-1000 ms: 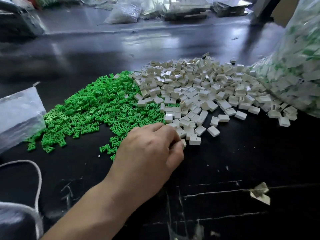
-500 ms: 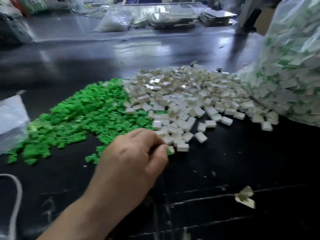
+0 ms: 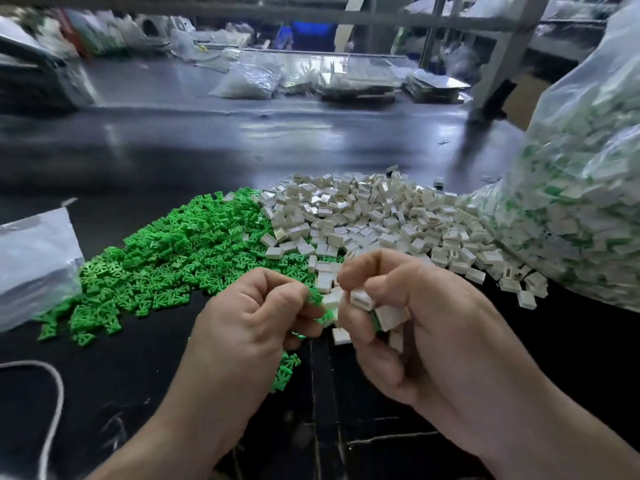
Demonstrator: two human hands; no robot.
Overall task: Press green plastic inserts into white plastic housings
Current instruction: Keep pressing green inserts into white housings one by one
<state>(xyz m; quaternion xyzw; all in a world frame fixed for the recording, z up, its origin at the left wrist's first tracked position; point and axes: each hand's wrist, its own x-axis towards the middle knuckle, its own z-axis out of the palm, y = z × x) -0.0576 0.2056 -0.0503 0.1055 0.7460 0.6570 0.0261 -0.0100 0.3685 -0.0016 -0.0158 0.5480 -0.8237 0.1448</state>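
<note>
A: Holding what, and where?
B: Pinching a small green plastic insert [image 3: 316, 298] at the left hand [image 3: 249, 317] fingertips, just beside a small white rectangular plastic housing [image 3: 363, 299] pinched between right hand [image 3: 433, 334] thumb and forefinger. Cradling more housings under the curled fingers.
A: Handling?
B: Probably light, stiff, somewhat slick. Best gripped by the housing's flat sides, open slot facing the insert.
A: Stock?
B: Heaped on the black table [image 3: 121, 375]: green pile [image 3: 173, 258] left, white pile [image 3: 381, 216] behind.
</note>
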